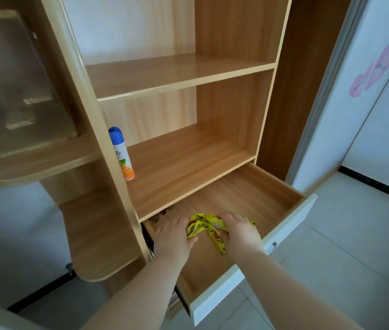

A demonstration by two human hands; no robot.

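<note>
A wooden drawer (291, 201) with a white front stands pulled out at the foot of a shelf unit. Inside it lies a bunch of small yellow packets (209, 228). My left hand (173, 233) lies palm down on the left side of the bunch, fingers reaching toward the back of the drawer and thumb against the packets. My right hand (238, 228) covers the bunch from the right with its fingers curled over the packets. Some packets stick out below and between the hands.
A spray can (121, 154) with a blue cap stands at the left end of the lowest open shelf (188, 167). Another shelf (164, 75) sits above it. Rounded side shelves (93, 236) jut out on the left. Tiled floor (343, 258) lies to the right.
</note>
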